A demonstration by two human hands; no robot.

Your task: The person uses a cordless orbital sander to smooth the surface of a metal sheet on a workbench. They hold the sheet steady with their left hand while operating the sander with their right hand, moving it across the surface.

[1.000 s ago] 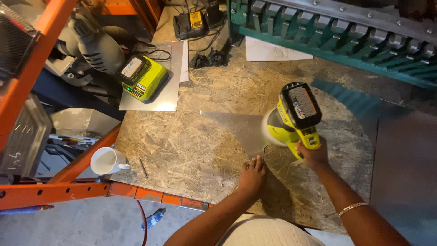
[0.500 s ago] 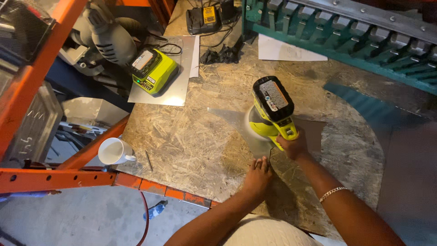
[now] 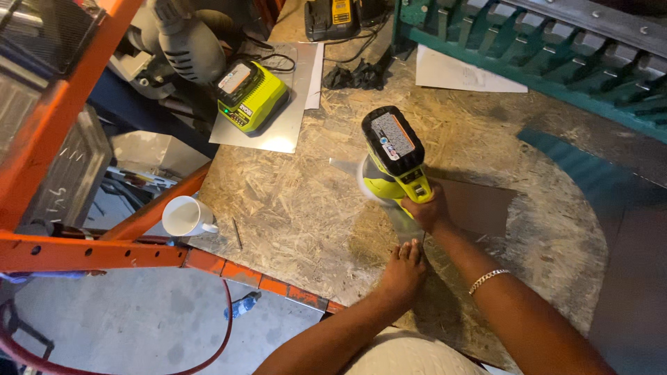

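My right hand [image 3: 425,208] grips the handle of a lime-green cordless polisher [image 3: 394,154] with a black battery on top; its round pad rests on a thin metal sheet [image 3: 479,205] lying on the chipboard bench [image 3: 299,201]. Just below, my left hand [image 3: 403,272] presses flat, fingers together, on the sheet's near edge. A thin bracelet sits on my right wrist.
A lime-green battery charger [image 3: 249,94] sits on a second metal sheet [image 3: 274,135] at the back left. A white mug [image 3: 186,217] stands at the bench's left corner by the orange rack frame [image 3: 90,251]. A green metal rack [image 3: 556,52] lines the back right; paper [image 3: 464,73] lies beneath it.
The polisher and my right hand have slid leftward across the sheet. My left hand stays pressed on the sheet's near edge.
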